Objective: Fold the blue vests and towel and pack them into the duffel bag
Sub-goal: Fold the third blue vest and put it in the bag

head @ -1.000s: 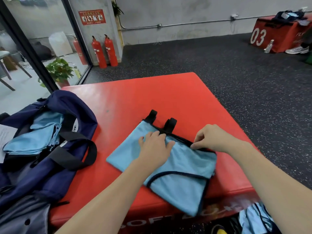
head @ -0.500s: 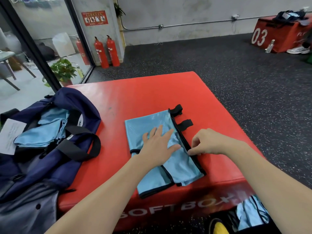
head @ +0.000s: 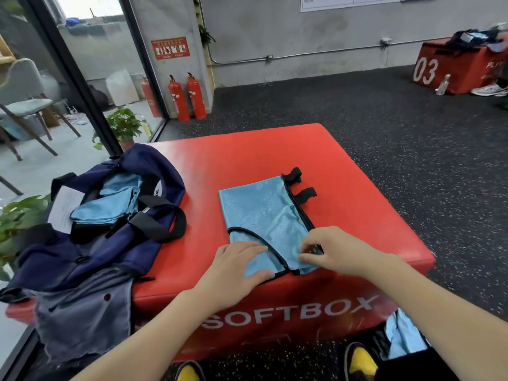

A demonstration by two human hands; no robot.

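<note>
floor: dark speckled | wall: grey (piped) | left: glass door

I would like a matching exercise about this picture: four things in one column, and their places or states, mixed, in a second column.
Things:
1. vest
2. duffel bag
3. left hand
4. right hand

Places or states:
A. pinches the vest's right edge
B. lies open on the box's left side
C. spread on the red box
D. presses flat on the vest's near corner

Pairs: 1-C, 2-B, 3-D, 4-A
</note>
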